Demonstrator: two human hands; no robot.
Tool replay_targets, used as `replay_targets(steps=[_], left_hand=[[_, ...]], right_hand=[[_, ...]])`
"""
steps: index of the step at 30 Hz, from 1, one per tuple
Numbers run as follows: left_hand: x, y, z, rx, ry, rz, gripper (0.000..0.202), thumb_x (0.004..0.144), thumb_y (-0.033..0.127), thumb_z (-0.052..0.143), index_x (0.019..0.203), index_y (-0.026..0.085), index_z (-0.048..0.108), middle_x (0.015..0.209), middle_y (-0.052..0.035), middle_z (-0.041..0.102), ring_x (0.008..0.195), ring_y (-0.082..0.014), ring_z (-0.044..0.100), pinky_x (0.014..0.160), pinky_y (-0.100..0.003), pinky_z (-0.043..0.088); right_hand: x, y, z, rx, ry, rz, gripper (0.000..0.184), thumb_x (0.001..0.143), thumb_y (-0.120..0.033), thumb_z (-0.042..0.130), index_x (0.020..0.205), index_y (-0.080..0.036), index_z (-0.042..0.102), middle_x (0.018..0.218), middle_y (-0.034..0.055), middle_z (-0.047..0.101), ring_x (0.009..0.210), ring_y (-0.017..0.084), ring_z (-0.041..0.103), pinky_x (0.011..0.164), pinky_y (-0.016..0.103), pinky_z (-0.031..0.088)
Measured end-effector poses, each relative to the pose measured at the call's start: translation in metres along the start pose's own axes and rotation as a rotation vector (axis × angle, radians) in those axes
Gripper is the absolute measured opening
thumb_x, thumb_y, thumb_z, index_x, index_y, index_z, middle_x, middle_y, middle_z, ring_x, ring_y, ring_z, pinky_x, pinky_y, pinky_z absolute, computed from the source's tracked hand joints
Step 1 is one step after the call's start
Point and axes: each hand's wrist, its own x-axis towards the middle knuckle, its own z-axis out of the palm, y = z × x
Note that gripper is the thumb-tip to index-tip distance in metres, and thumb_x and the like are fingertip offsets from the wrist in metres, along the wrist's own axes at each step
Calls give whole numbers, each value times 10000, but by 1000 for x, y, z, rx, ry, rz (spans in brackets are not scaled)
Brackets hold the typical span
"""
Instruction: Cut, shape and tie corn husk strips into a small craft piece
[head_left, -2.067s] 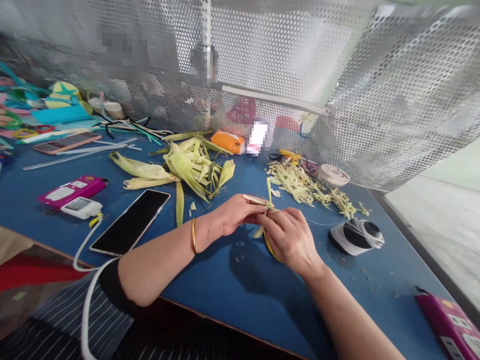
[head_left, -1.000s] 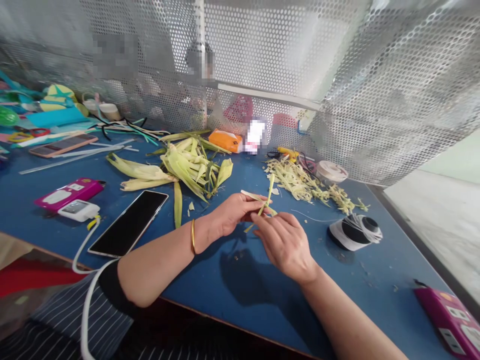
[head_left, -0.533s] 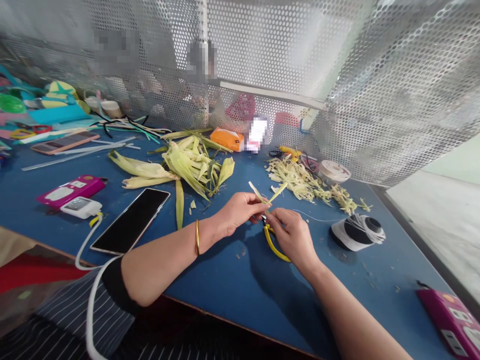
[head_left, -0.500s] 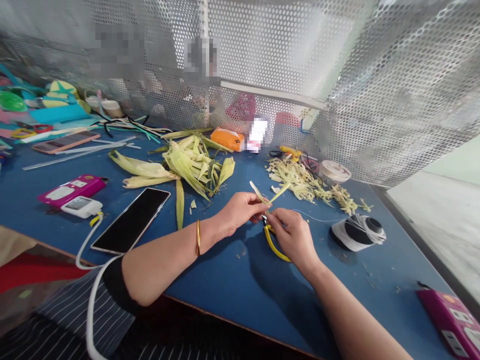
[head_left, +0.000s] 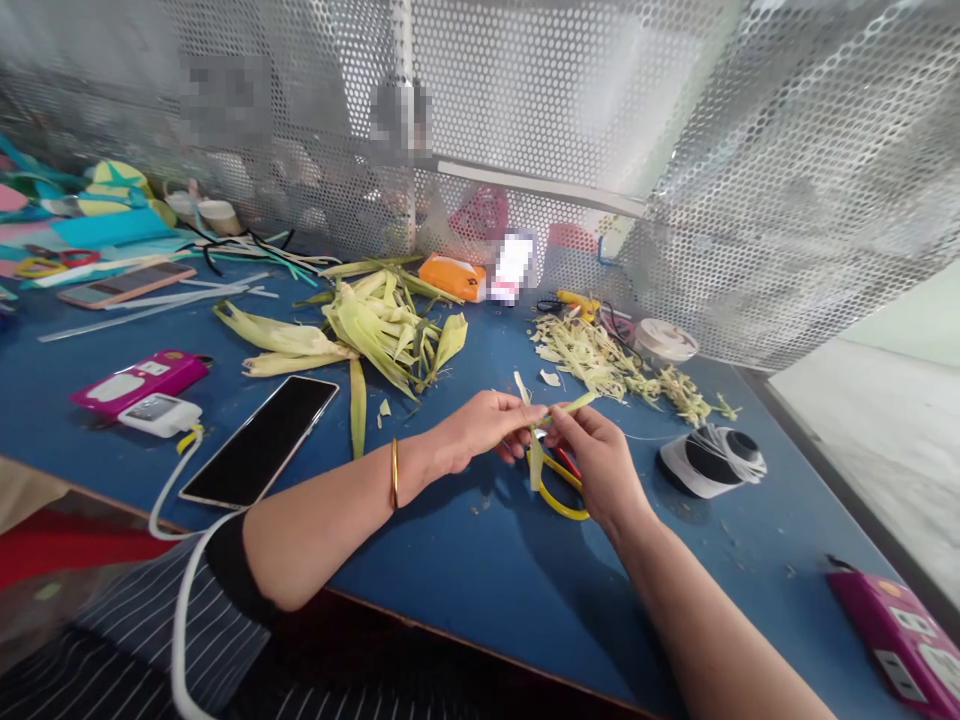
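My left hand, with a gold bangle at the wrist, pinches pale green corn husk strips between thumb and fingers. One strip end hangs below the fingertips and another points up. Close against it, my right hand pinches a husk piece that sticks out to the upper right. Scissors with yellow and red handles lie under the hands, their blades mostly hidden. A thin thread runs towards a dark spool wound with white thread, right of my right hand.
A heap of corn husks lies behind my left arm, shredded husk pieces at the back right. A black-screened phone, a magenta power strip and another magenta power strip are on the blue table. A perforated screen stands behind.
The husk strip has turned, with one end now hanging down between the hands. My right hand has shifted slightly up and right, and more of the scissors' handles shows.
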Motion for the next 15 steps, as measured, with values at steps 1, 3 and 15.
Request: replay_targets(steps=[1, 3, 15], left_hand=[[-1, -1, 1, 59, -5, 25, 379, 734, 512, 726, 731, 140, 659, 583, 13, 566, 496, -97, 521, 486, -233, 415], [-2, -2, 4, 175, 9, 76, 354, 729, 483, 736, 699, 138, 665, 541, 22, 540, 473, -90, 487, 468, -228, 390], [-1, -15, 12, 295, 5, 161, 289, 803, 365, 664, 604, 157, 642, 563, -4, 613, 508, -103, 569, 535, -219, 445]], right_hand=[[0, 0, 0, 20, 4, -3, 358, 717, -527, 727, 720, -177, 653, 602, -5, 606, 588, 148, 545, 619, 293, 455], [-1, -1, 1, 1, 23, -30, 327, 720, -488, 734, 661, -180, 641, 581, -3, 604, 572, 140, 528, 606, 289, 442], [-3, 9, 1, -133, 127, -101, 332, 763, -420, 694, 577, -195, 536, 528, -49, 499, 517, 105, 408, 517, 257, 351]])
